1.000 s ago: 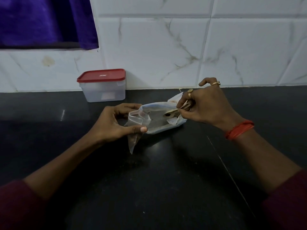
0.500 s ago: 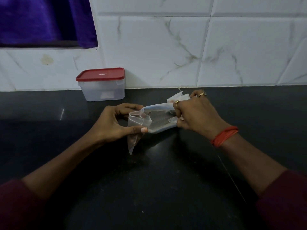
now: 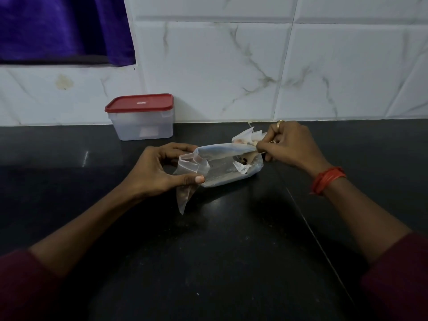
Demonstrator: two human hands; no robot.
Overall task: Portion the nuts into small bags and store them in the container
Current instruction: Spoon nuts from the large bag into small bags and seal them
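- The left hand (image 3: 157, 172) is gripping the mouth of a small clear plastic zip bag (image 3: 188, 165), with the thumb in front and curled fingers (image 3: 183, 148) behind. This bag is hanging in front of the translucent box-shaped plastic container with a red lid (image 3: 142, 128), a little to its right.
- The right hand (image 3: 291, 147), further right of the container, is pinching with tightly curled fingers the upper edge of a larger translucent plastic bag (image 3: 227, 172), which is lying on the glossy black surface (image 3: 231, 251).
- A few dark nuts (image 3: 243, 161) are sitting inside the larger bag; how many, I cannot tell.
- I think the small bag's mouth should be spread wide and brought close to the larger bag's opening, so no nut is rolling away.
- The container is standing closed, so it needs opening later.
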